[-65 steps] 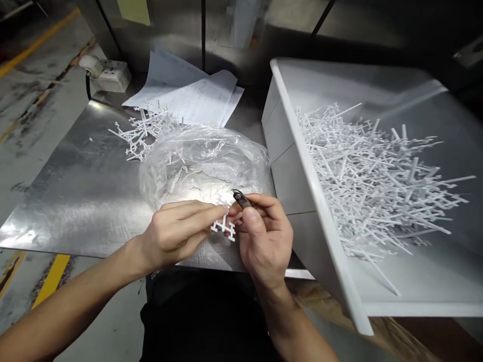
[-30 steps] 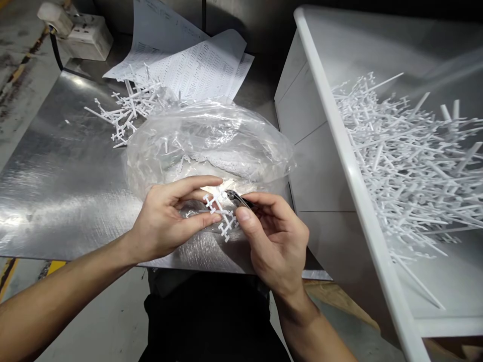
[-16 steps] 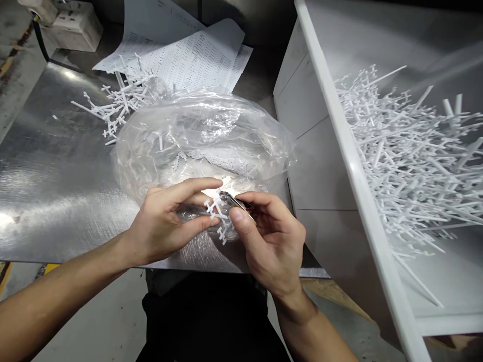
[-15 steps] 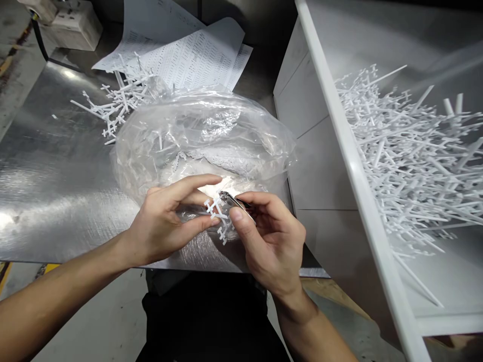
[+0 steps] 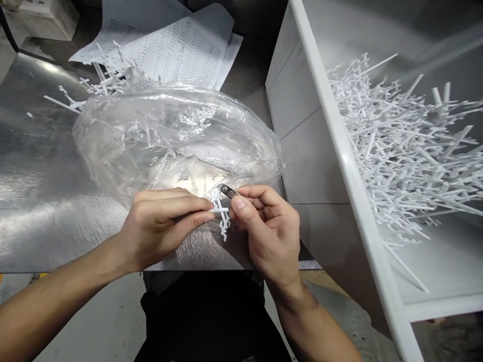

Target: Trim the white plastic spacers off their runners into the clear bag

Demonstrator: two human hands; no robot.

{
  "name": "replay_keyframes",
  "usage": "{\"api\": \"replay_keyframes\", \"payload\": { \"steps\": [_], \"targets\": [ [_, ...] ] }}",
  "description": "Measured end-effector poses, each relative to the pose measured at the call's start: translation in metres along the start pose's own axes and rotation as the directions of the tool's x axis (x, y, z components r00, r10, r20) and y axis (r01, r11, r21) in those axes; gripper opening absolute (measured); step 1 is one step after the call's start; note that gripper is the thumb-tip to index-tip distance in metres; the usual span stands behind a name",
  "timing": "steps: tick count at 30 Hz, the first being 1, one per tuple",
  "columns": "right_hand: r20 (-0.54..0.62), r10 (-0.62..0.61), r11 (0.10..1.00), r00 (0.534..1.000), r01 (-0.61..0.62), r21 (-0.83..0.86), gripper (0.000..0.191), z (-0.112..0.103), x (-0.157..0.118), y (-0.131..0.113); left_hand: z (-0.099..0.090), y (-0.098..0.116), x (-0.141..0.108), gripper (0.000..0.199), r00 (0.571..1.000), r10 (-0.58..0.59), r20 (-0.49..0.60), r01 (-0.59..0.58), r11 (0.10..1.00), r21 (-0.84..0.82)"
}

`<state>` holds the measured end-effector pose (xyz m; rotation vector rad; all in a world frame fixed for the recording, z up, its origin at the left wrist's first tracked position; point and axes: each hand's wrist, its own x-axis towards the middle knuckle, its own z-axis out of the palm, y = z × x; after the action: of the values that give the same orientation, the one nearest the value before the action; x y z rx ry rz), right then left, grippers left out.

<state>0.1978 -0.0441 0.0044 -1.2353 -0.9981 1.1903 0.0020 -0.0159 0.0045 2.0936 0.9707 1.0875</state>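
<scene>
A white branched plastic sprue [image 5: 223, 217] hangs between my two hands, just above the near edge of the metal table. My left hand [image 5: 166, 221] is closed on it, pinching a stem between thumb and fingertips. In my right hand [image 5: 266, 226] is a small shiny nail clipper [image 5: 228, 191], gripped between thumb and curled fingers. Its jaw end meets the upper part of the sprue. Behind the hands lies a clear plastic bag [image 5: 151, 110], mouth open toward me, with small whitish pieces inside that I cannot make out singly.
On the right stands a white bin [image 5: 341, 151] holding a heap of white sprues [image 5: 407, 151]. More loose sprues [image 5: 107, 80] lie behind the bag on the metal table [image 5: 33, 166]. Printed sheets [image 5: 177, 48] and a whitish power socket box [image 5: 49, 20] are at the back.
My left fingers have gone from spread to pinched together on the sprue, and the sprue has turned. The clipper has turned in my right hand, showing its flat face. The whole view has shifted slightly.
</scene>
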Motion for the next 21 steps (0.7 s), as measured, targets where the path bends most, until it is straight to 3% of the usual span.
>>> {"api": "replay_keyframes", "payload": {
  "steps": [3, 9, 21],
  "targets": [
    [-0.004, 0.045, 0.999, 0.999, -0.045, 0.000, 0.011, 0.0012, 0.0006, -0.0008, 0.0015, -0.0032, -0.0022, 0.002, 0.999, 0.049, -0.002, -0.049, 0.998, 0.048],
    [-0.017, 0.085, 0.996, 0.996, -0.085, 0.010, 0.014, 0.0025, 0.0041, -0.0022, 0.0004, -0.0047, -0.0019, 0.003, 1.000, 0.020, 0.002, -0.021, 0.997, 0.073],
    [0.025, 0.006, 0.998, 1.000, -0.007, 0.066, 0.008, 0.0007, -0.0044, -0.0031, 0.0001, -0.0041, -0.0019, 0.001, 0.998, -0.016, 0.056, 0.013, 0.998, 0.059]
  ]
}}
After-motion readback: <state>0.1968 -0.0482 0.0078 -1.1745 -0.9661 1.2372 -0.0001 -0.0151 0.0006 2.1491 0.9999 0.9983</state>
